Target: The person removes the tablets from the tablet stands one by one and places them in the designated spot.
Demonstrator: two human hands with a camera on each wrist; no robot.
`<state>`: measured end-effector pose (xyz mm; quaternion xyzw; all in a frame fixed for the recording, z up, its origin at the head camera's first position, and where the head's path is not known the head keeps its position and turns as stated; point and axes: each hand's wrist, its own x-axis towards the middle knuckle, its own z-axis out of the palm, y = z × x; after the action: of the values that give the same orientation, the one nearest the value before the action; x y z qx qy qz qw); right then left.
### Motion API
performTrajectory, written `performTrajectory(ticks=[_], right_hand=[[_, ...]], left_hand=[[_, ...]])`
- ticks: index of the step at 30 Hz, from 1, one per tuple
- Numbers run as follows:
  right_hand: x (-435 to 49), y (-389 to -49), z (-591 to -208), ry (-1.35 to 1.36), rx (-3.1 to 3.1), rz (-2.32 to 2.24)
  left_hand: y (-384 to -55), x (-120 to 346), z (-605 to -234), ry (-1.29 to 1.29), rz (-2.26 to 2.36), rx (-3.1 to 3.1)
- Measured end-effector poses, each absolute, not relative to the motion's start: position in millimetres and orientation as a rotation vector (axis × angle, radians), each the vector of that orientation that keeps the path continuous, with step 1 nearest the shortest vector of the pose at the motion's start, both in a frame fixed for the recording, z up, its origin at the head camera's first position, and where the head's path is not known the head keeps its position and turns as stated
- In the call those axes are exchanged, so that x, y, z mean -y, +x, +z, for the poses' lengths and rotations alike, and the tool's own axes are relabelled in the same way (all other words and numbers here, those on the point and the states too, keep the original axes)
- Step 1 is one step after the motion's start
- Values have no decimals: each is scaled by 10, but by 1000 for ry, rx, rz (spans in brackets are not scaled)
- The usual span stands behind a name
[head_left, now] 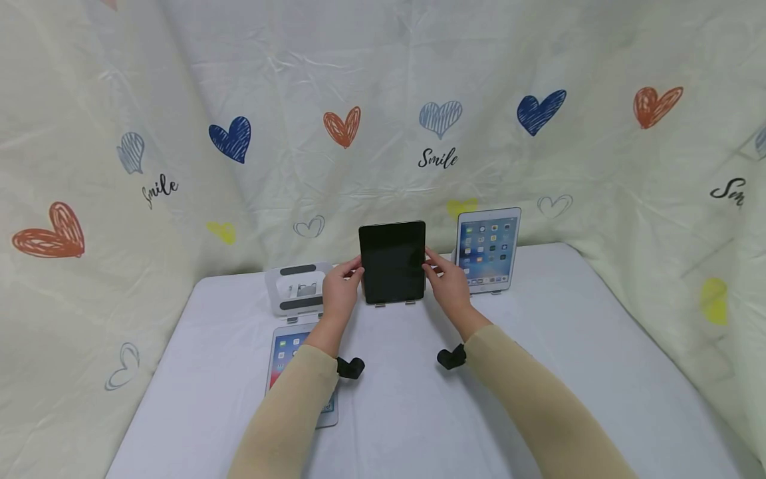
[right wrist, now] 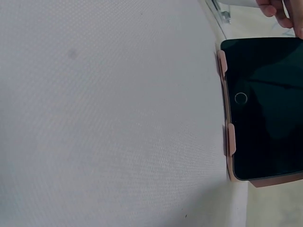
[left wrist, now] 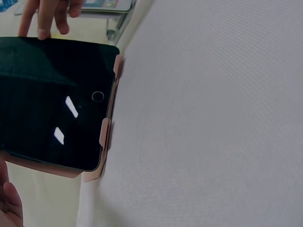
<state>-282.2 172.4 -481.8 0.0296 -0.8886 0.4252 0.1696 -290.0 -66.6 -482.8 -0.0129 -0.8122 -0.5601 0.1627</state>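
Observation:
A black tablet (head_left: 392,262) with a dark screen stands upright in a rose-gold stand (left wrist: 104,134), its home button end down between two small lips. At its left edge, my left hand (head_left: 341,291) holds it with thumb and fingertips. The right hand (head_left: 450,287) grips the opposite edge in the same way, and its fingers (left wrist: 46,19) show over that edge in the left wrist view. Fingertips of the left hand (right wrist: 287,10) meet the tablet's side in the right wrist view.
Right of the black tablet, a white tablet (head_left: 487,247) with a lit screen leans on a stand. A silver stand (head_left: 297,307) is at the left, with another lit white tablet (head_left: 279,359) lying in front, partly under the left arm. A patterned curtain (head_left: 383,60) hangs behind the white-covered table (head_left: 407,399).

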Motion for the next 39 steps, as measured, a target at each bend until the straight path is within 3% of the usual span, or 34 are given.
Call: performTrajectory(ticks=[39], right_hand=[[-1680, -2682, -4716, 63, 2410, 1439]], left_hand=[[-2801, 722, -4734, 6, -1700, 2315]])
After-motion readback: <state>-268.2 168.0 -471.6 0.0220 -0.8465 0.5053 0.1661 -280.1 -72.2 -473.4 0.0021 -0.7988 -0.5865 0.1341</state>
